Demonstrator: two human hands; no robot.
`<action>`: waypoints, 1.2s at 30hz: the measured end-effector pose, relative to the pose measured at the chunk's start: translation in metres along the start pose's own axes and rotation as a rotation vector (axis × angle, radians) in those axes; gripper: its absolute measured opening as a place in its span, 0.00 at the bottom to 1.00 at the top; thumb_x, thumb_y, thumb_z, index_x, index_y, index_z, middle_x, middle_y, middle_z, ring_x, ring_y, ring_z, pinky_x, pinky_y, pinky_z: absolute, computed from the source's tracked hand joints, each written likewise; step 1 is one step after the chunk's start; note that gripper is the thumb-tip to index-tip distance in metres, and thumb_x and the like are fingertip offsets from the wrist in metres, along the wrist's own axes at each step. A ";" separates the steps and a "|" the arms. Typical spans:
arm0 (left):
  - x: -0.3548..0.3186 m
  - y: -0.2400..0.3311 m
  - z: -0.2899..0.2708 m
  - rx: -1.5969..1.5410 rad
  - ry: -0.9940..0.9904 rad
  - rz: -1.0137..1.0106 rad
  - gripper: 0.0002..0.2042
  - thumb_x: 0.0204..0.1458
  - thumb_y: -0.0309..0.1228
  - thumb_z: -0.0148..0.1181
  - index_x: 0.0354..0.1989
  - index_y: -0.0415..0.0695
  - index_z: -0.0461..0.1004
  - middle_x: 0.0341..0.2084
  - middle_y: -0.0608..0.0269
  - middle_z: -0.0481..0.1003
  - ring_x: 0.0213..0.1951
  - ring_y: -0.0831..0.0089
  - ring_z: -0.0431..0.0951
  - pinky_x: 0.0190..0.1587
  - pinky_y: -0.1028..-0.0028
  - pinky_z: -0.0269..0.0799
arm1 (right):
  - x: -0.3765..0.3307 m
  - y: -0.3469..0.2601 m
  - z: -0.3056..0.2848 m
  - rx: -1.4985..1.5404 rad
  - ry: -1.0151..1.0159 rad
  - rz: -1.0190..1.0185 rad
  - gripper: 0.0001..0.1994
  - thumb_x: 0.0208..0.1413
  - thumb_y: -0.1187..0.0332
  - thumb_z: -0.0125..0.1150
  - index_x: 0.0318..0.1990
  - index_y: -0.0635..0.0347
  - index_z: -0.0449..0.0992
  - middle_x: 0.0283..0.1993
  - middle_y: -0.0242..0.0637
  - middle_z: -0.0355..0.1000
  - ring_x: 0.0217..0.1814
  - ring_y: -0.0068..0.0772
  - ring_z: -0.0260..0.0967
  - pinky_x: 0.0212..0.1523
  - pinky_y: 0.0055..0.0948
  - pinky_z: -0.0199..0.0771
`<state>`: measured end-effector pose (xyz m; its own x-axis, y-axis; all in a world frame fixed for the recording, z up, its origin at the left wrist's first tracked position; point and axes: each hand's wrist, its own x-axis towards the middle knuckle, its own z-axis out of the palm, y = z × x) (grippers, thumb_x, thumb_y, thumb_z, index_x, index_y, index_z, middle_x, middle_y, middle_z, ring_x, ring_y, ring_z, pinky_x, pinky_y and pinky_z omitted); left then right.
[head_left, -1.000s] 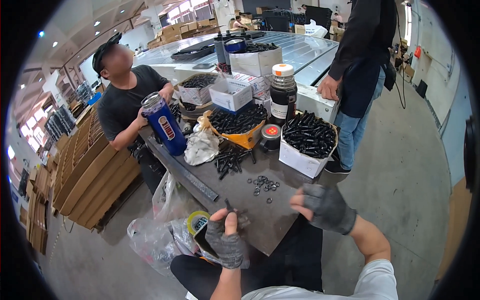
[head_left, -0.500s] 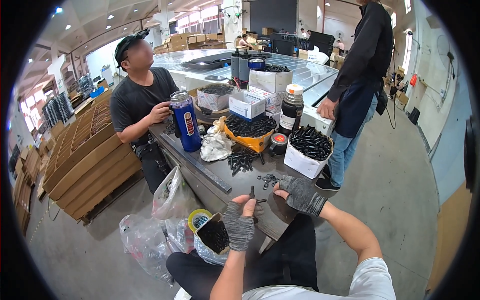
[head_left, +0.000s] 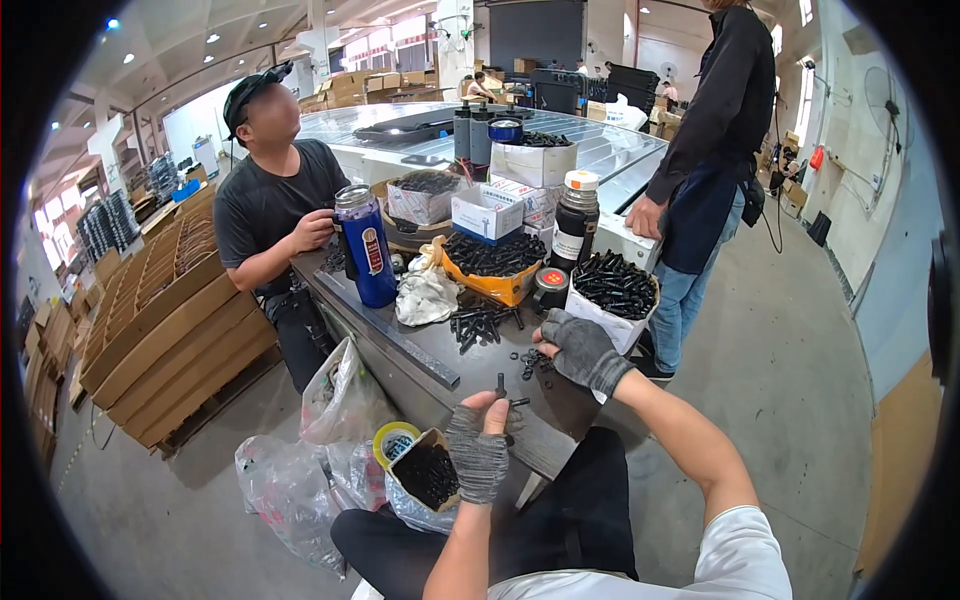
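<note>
1. Since half a second ago my right hand (head_left: 583, 350) has reached forward over the loose washers (head_left: 530, 362) near the middle of the worktable (head_left: 420, 345), while my left hand (head_left: 478, 452) stays at the near edge.
2. My left hand, in a grey fingerless glove, is closed on 1 black bolt (head_left: 501, 384), pinched upright between thumb and fingers; a 2nd small dark piece lies just beside my thumb.
3. My right hand hangs palm-down with fingers curled over the washers; I cannot tell whether it pinches anything.
4. I judge the bolt stiff, small and light, likely slick; I'd grip its shank low, leaving the top free.
5. Further along the worktable sit a white box of bolts (head_left: 612, 290), an orange tray (head_left: 495, 262), a loose bolt pile (head_left: 482, 322), a crumpled rag (head_left: 425, 295) and a blue flask (head_left: 367, 245).
6. At the far left edge sits 1 person in a dark shirt (head_left: 270, 215); another stands at the right side (head_left: 700, 170).
7. Around us is a warehouse with stacked cardboard.
</note>
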<state>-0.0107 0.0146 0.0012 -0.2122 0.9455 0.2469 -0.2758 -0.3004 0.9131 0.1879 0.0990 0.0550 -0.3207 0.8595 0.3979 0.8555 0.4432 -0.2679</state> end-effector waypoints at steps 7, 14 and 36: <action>-0.001 0.001 -0.002 -0.014 -0.036 -0.067 0.09 0.59 0.28 0.63 0.44 0.38 0.74 0.34 0.64 0.77 0.35 0.77 0.76 0.40 0.76 0.73 | 0.022 0.013 0.005 0.070 -0.196 -0.011 0.09 0.51 0.66 0.60 0.39 0.55 0.76 0.40 0.42 0.74 0.47 0.49 0.73 0.46 0.43 0.72; 0.002 -0.007 -0.004 0.027 -0.024 -0.012 0.09 0.58 0.28 0.64 0.44 0.38 0.75 0.34 0.63 0.77 0.35 0.76 0.76 0.41 0.75 0.73 | 0.021 0.006 0.003 0.070 -0.174 -0.004 0.08 0.50 0.65 0.63 0.36 0.57 0.76 0.39 0.42 0.74 0.46 0.48 0.73 0.47 0.42 0.72; 0.004 0.002 -0.003 0.081 -0.060 -0.089 0.10 0.57 0.30 0.64 0.42 0.36 0.76 0.31 0.62 0.78 0.34 0.75 0.78 0.39 0.74 0.74 | 0.026 -0.016 -0.022 0.827 -0.284 0.155 0.10 0.54 0.64 0.67 0.38 0.62 0.77 0.32 0.32 0.74 0.32 0.25 0.71 0.34 0.26 0.73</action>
<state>-0.0148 0.0177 0.0036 -0.1328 0.9746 0.1803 -0.2143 -0.2058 0.9548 0.1749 0.1084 0.0890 -0.4086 0.9071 0.1010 0.3654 0.2640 -0.8926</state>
